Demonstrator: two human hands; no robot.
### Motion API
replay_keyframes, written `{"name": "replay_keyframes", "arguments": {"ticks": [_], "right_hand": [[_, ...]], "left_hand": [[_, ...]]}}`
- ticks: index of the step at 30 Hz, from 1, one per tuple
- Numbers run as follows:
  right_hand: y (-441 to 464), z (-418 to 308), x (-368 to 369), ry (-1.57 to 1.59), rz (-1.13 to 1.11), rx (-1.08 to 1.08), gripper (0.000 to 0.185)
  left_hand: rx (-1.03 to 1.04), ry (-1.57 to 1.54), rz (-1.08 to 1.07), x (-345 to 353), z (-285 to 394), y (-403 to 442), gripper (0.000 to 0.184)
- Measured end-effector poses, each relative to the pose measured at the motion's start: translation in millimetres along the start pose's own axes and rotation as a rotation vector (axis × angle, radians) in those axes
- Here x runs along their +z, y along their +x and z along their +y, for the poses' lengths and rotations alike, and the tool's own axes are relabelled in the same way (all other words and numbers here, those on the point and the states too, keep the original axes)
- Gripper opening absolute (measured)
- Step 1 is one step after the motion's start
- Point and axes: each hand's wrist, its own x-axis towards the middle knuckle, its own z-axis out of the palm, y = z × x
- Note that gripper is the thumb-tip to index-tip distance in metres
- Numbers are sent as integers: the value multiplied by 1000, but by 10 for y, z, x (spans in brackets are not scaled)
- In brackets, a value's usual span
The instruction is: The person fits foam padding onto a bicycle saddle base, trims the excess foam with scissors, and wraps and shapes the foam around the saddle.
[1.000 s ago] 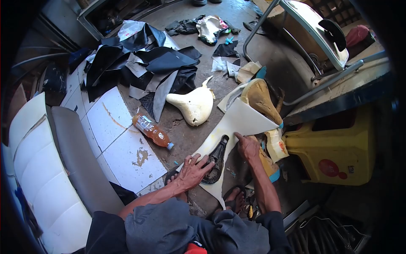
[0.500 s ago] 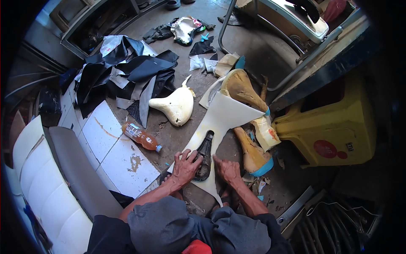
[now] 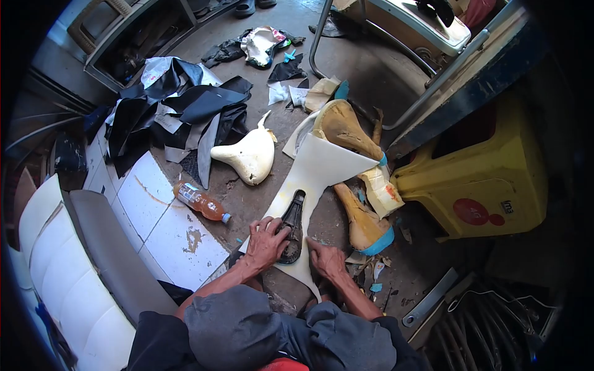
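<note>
A cream-white foam sheet (image 3: 328,162), wide at the far end and narrow towards me, lies over the floor between my knees and a worn saddle. On it rests a long black saddle base (image 3: 293,216), its narrow end pointing away. My left hand (image 3: 265,242) lies across the base's left side, fingertips bent onto it and holding it against the foam. At the foam's right edge is my right hand (image 3: 328,258), index finger pointing at the edge and the other fingers curled in. Whatever those fingers may hold is hidden.
Brown worn saddle pieces (image 3: 346,127) lie beyond the foam, near a yellow plastic stool (image 3: 476,179). A cream saddle (image 3: 247,151), a bottle of brownish liquid (image 3: 201,201) and dark material scraps (image 3: 204,102) are to the left. A flat metal bar (image 3: 430,298) lies at lower right.
The whole view has shifted slightly, so the floor items appear a little further left. Both hands stay at nearly the same places on the foam and base.
</note>
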Motion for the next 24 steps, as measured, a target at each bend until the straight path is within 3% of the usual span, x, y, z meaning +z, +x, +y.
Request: {"name": "replay_keyframes", "arguments": {"ticks": [2, 3, 5, 7, 10, 11, 13, 15, 17, 18, 22, 24], "right_hand": [[-36, 28, 36, 302, 268, 172, 42], [-37, 26, 30, 298, 263, 172, 42], [38, 15, -22, 605, 375, 291, 40], [161, 114, 41, 689, 311, 326, 44], [264, 154, 104, 706, 327, 269, 53], [294, 139, 120, 802, 285, 315, 59], [346, 88, 174, 894, 234, 359, 66], [397, 59, 247, 1156, 120, 357, 79], [451, 61, 276, 1103, 101, 366, 83], [475, 24, 235, 1051, 82, 370, 86], [466, -111, 113, 1165, 70, 392, 87], [436, -132, 122, 1216, 80, 367, 75]], "left_hand": [[-75, -254, 63, -130, -27, 48, 39], [-81, -258, 63, -121, -65, 55, 39], [-406, -419, 210, -42, -210, 92, 39], [-469, -360, 307, 114, -453, 105, 40], [-827, -653, -85, 122, -700, 157, 52], [-839, -656, -77, 115, -750, 172, 52], [-848, -851, -319, 26, -788, 218, 56], [-834, -910, -358, 52, -826, 233, 62], [-853, -1183, -457, 203, -885, 233, 68], [-745, -1099, -480, 198, -908, 248, 80], [-624, -1277, -582, 224, -881, 334, 78], [-656, -1462, -620, 183, -838, 335, 69]]}}
